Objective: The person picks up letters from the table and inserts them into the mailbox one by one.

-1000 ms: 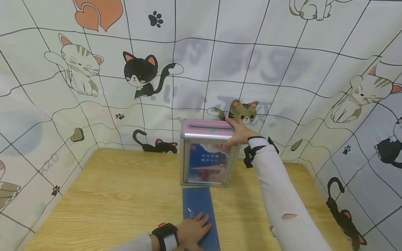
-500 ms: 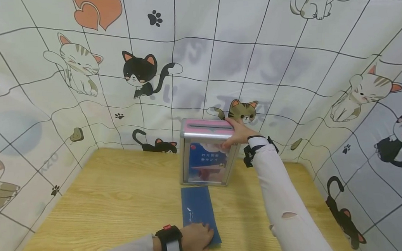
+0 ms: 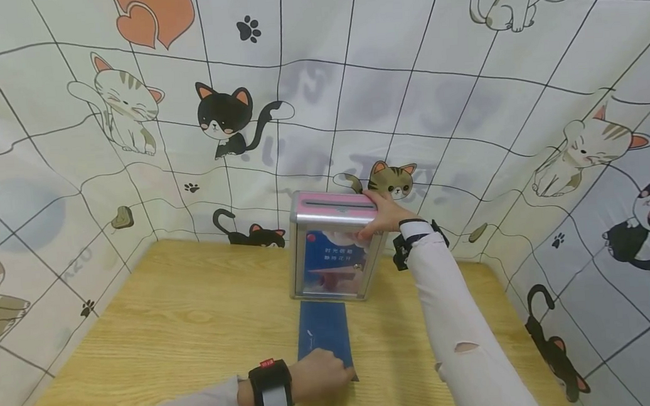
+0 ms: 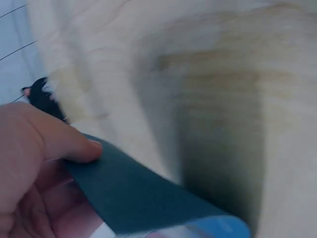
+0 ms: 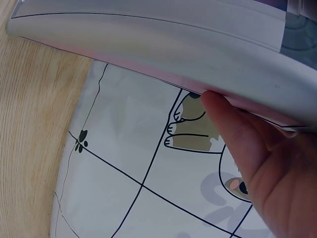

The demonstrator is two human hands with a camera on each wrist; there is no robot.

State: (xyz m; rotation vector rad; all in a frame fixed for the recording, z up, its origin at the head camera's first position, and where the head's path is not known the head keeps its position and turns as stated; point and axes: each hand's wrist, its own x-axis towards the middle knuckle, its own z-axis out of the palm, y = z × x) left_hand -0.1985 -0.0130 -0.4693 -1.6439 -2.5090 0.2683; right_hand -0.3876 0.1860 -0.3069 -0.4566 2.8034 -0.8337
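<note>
In the head view a silver-framed letter box (image 3: 299, 255) stands upright at the back of the table. Its pink top has a narrow slot (image 3: 339, 204), and its clear front shows a blue printed panel. My right hand (image 3: 387, 214) grips its upper right corner, thumb on the front side and fingers over the top. A blue, envelope-sized paper (image 3: 324, 329) lies before the box, a small white print on it. My left hand (image 3: 321, 374) pinches its near end. The left wrist view shows the thumb on top of the bent paper (image 4: 133, 193), fingers beneath.
The light wooden table (image 3: 208, 312) extends to both sides of the box. A white sheet with cat drawings and a black grid (image 3: 317, 90) hangs behind and along both sides. Both wrists wear black straps.
My left hand has gone from lying spread on the paper to pinching its near end, which is lifted and bent. The right hand and the box stay put.
</note>
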